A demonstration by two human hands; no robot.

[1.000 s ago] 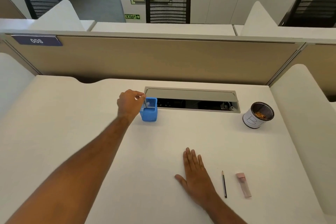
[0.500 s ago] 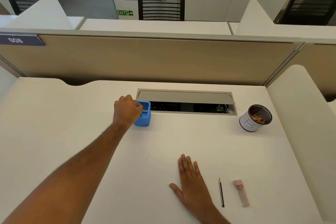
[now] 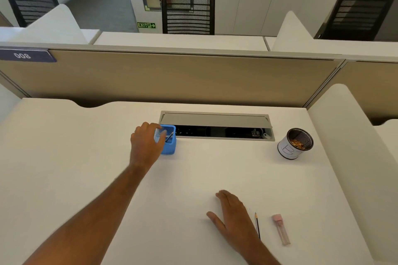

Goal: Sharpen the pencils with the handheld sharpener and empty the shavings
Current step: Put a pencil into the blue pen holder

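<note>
Head view: you look down on a white desk (image 3: 86,157).
Left hand: your left hand (image 3: 146,146) reaches the blue pencil holder (image 3: 169,146), fingers loosely bent at its rim; whether they pinch the dark pencil (image 3: 169,136) inside, you cannot tell.
Right hand: your right hand (image 3: 233,217) rests flat, fingers relaxed, holding nothing.
Loose pencil: second pencil (image 3: 257,225) just right of that hand.
Sharpener: pink sharpener (image 3: 281,229) beside it.
Shavings: mesh cup (image 3: 295,144), far right.
</note>
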